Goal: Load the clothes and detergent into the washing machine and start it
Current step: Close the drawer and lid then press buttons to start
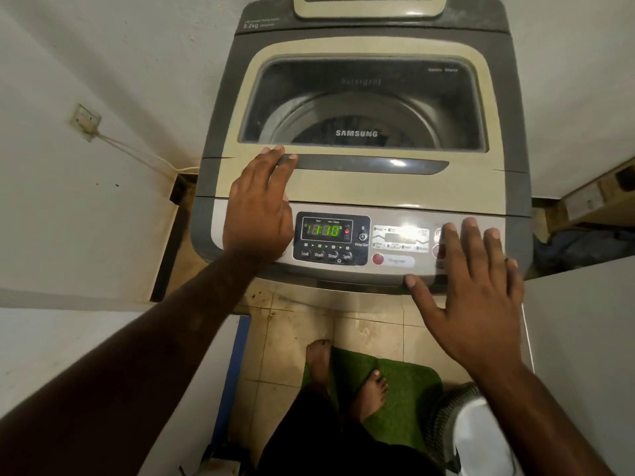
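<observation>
A top-loading washing machine point(364, 187) stands in front of me with its cream lid point(343, 187) down. Dark clothes show dimly through the glass window point(360, 108). The control panel display point(324, 230) is lit and reads 1:10 in green. My left hand point(257, 207) lies flat on the lid's left front, fingertips touching the grey lid handle point(371, 164). My right hand point(470, 290) is spread over the panel's right end, fingers over the round buttons there; whether a finger presses one I cannot tell. Neither hand holds anything. No detergent container is in view.
White walls close in on both sides. A wall socket point(86, 121) with a cable is on the left. My bare feet stand on a green mat point(395, 389) on the tiled floor. A grey-and-white object point(470, 427) sits at lower right. Shelving point(584, 201) is at right.
</observation>
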Motion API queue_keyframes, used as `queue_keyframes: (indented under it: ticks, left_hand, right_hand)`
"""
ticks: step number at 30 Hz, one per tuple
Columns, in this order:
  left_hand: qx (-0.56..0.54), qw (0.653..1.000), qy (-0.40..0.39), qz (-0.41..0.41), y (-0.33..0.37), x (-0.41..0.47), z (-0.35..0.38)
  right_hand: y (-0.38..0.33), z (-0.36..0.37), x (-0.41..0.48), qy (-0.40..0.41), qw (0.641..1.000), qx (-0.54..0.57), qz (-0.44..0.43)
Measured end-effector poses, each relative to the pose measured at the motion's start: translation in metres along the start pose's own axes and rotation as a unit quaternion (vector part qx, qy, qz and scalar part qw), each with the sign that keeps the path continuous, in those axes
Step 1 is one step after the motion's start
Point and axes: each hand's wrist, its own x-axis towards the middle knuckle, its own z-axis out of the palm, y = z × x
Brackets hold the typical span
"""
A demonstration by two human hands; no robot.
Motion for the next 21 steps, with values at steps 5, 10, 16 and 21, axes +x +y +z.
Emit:
queue_keyframes:
  ticks: [5, 10, 16, 21]
  left_hand:
    - [-0.002, 0.999, 0.032, 0.026, -0.001, -0.001, 0.002]
    - [0.000, 0.999, 0.034, 0.026, 0.002, -0.001, 0.002]
    - [-0.006, 0.999, 0.034, 0.027, 0.002, -0.002, 0.001]
    - [-0.004, 0.999, 0.033, 0.029, -0.001, 0.000, 0.001]
  right_hand:
    - [0.019, 0.006, -0.029, -0.028, 0.998, -0.043, -0.032]
    - [0.015, 0.009, -0.041, -0.048, 0.998, -0.034, -0.017]
    - [0.002, 0.005, -0.041, -0.080, 0.996, -0.044, -0.010]
    - [0.001, 0.000, -0.039, -0.084, 0.996, -0.041, -0.012]
